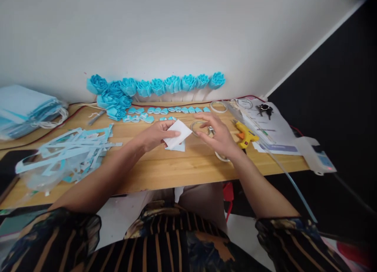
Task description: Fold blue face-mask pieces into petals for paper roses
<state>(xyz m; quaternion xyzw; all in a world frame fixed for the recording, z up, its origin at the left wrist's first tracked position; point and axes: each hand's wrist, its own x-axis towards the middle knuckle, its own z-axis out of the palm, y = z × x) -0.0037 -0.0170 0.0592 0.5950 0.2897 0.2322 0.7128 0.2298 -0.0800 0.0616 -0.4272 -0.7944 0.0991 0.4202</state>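
My left hand (154,135) is closed on a white square piece (178,131), its thumb lying flat on top; whether it is paper or fabric I cannot tell. The square is turned with one corner pointing right. Beneath it, a pale blue piece (179,147) shows at the lower edge. Just right of that corner is my right hand (219,136), open with thumb and fingers apart. Behind my right fingers a roll of tape (195,126) is partly hidden. Beyond my hands, small folded blue petals (178,109) lie in rows on the wooden table (141,172).
Blue artificial flowers (158,86) line the wall. On the left are cut blue strips (75,152) and a stack of blue sheets (25,107). A yellow glue gun (246,134), papers (278,125), keys (265,109) and a white power strip (315,156) occupy the right.
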